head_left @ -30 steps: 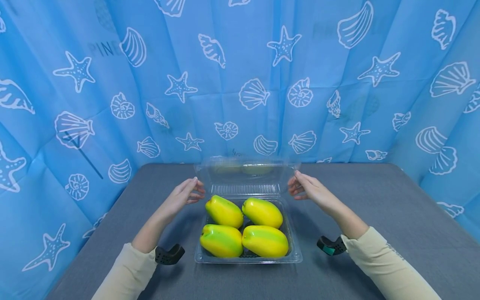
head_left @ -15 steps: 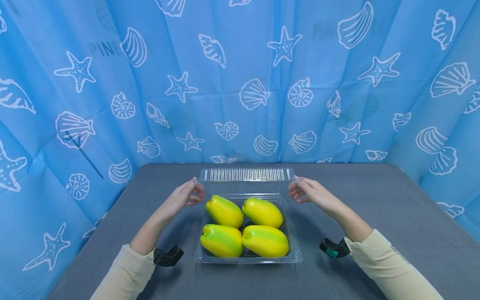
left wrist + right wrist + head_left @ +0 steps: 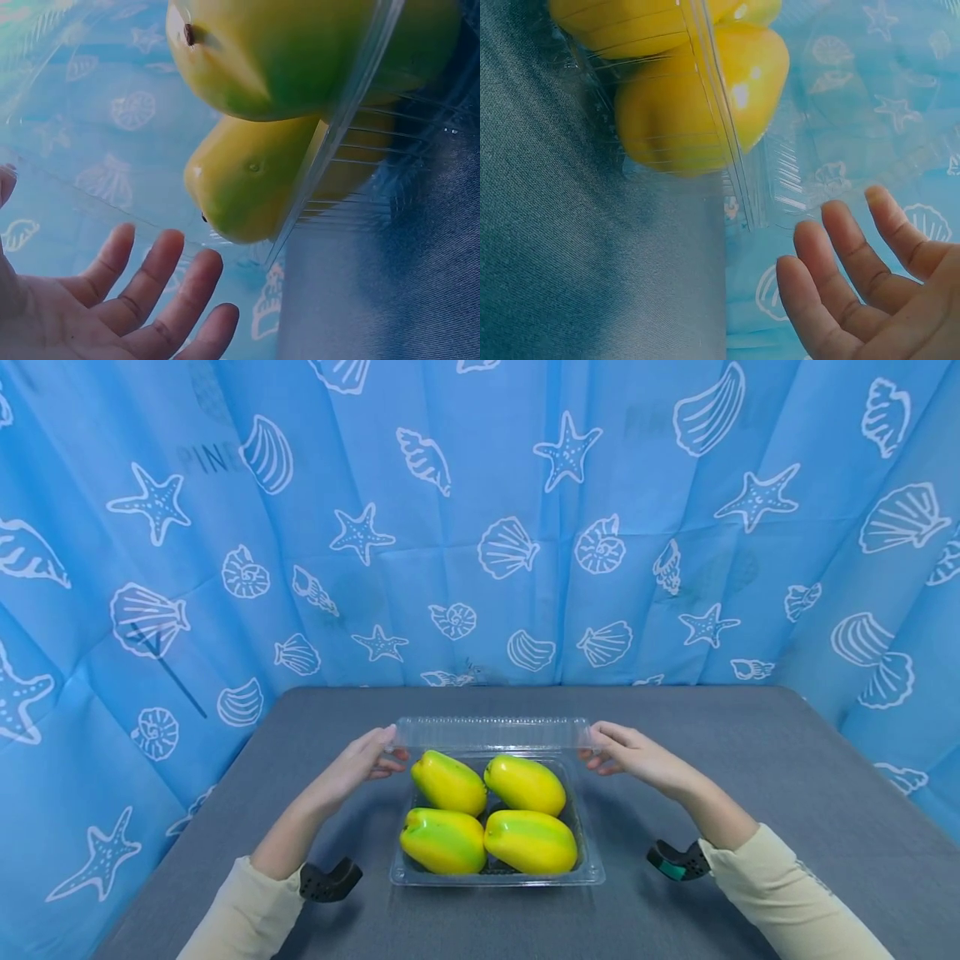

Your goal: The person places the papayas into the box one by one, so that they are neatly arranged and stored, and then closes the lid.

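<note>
A clear plastic clamshell box [image 3: 401, 881] stands on the table with several yellow-green, papaya-like fruits [image 3: 531, 843] in its base. Its hinged lid [image 3: 491, 732] is raised at the back and tilts forward over the rear fruits. At the lid's left corner is my left hand [image 3: 365, 758]; in the left wrist view its thumb touches the clear edge, while the other fingers [image 3: 154, 274] are spread apart, holding nothing. My right hand [image 3: 630, 753] touches the lid's right corner. Its fingers [image 3: 847, 240] are extended in the right wrist view, where the thumb is out of sight.
The grey cloth-covered table [image 3: 720, 752] reaches back to a blue curtain [image 3: 480, 527] printed with white shells and starfish. A black band [image 3: 330, 881] is on the left wrist, and another with a green patch [image 3: 678, 860] is on the right.
The lid has swung from nearly upright forward and down toward the base. Both hands have moved slightly lower with its corners. The box base and fruits have stayed in place.
</note>
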The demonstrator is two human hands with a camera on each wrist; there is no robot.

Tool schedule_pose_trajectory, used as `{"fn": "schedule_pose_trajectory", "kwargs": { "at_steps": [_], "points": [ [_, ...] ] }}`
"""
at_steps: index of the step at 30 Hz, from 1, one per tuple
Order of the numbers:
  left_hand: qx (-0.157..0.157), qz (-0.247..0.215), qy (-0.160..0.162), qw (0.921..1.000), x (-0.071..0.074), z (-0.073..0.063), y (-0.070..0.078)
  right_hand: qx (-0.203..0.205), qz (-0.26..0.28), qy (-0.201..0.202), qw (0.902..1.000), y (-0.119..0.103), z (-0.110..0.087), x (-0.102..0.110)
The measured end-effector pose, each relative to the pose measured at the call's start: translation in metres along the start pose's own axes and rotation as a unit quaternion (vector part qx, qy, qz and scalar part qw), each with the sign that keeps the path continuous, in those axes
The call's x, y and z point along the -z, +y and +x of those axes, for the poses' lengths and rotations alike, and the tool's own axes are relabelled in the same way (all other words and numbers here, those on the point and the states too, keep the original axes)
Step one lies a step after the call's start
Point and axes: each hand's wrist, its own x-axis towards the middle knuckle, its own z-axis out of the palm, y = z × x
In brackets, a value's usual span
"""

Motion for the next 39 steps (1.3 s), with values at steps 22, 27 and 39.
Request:
{"fn": "schedule_pose_trajectory", "kwargs": {
  "at_steps": [22,27,39],
  "points": [
    [-0.037,-0.022,-0.071,0.9966,0.001,-0.020,-0.014,-0.017,0.003,-0.050,0.9986,0.003,-0.014,-0.002],
    [-0.053,-0.012,-0.079,0.9954,0.002,-0.024,-0.017,-0.017,-0.001,-0.060,0.9981,0.004,-0.017,-0.002],
    [-0.044,0.002,-0.093,0.9946,0.001,-0.031,-0.024,-0.029,0.022,-0.089,0.9954,0.005,-0.021,-0.004]
  ]
}}
